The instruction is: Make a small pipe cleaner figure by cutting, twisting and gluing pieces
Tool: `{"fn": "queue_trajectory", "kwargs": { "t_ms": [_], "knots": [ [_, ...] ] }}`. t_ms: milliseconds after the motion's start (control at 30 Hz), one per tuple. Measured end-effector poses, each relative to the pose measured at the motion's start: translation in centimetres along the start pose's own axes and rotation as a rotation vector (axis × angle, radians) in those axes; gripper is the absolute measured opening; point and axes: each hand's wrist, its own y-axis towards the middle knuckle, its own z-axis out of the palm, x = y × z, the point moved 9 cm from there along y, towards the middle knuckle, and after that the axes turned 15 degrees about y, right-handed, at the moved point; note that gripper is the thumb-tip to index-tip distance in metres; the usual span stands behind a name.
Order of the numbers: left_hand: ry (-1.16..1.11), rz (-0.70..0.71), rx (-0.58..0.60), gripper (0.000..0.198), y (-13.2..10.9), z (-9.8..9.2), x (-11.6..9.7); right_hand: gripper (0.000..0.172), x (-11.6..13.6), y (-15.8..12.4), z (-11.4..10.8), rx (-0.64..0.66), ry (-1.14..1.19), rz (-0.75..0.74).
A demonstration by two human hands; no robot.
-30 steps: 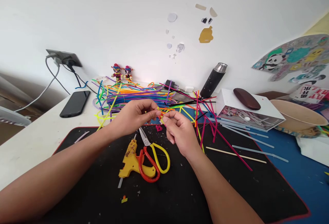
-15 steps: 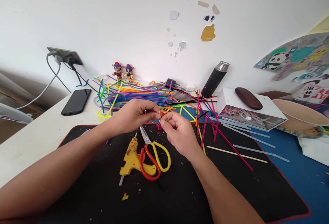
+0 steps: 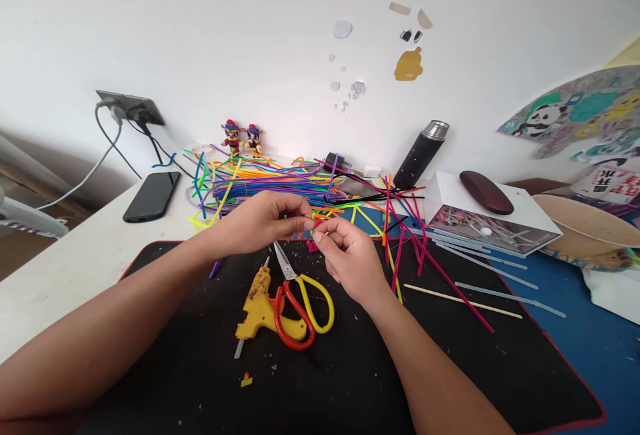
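My left hand (image 3: 267,222) and my right hand (image 3: 350,258) meet above the far part of the black mat (image 3: 200,368). Between their fingertips is a small red and yellow piece (image 3: 317,222), pinched from both sides; the fingers cover most of it, so its exact kind does not show. Just below the hands lie scissors (image 3: 305,308) with one red and one yellow handle, blades pointing away. They rest across a yellow glue gun (image 3: 260,308). A small magenta piece (image 3: 312,246) sits by the right fingertips.
Colourful pipe cleaners (image 3: 270,185) are heaped behind the hands. Magenta stems (image 3: 450,288), a wooden stick (image 3: 465,300) and clear glue sticks (image 3: 510,296) lie to the right. A black flask (image 3: 420,155), white box (image 3: 500,212), phone (image 3: 153,196) and two small figures (image 3: 243,138) stand or lie around.
Both hands keep their pinch on the small piece at nearly the same place. The whole view has shifted slightly; nothing else has visibly moved.
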Motion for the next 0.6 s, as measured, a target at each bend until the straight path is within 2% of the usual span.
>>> {"fn": "queue_trajectory", "kwargs": {
  "t_ms": [233,467,600],
  "knots": [
    [-0.150,-0.014,0.014,0.031,0.06,0.26,-0.04,0.033,0.43,0.05,-0.22,-0.035,0.092,0.037],
    [-0.193,-0.022,0.021,0.035,0.18,0.31,0.16,0.033,0.04,0.13,0.09,-0.009,0.102,0.052],
    [-0.232,-0.037,0.062,0.037,0.17,0.98,-0.02,0.032,-0.02,0.12,0.38,0.020,0.089,0.061]
  ]
}}
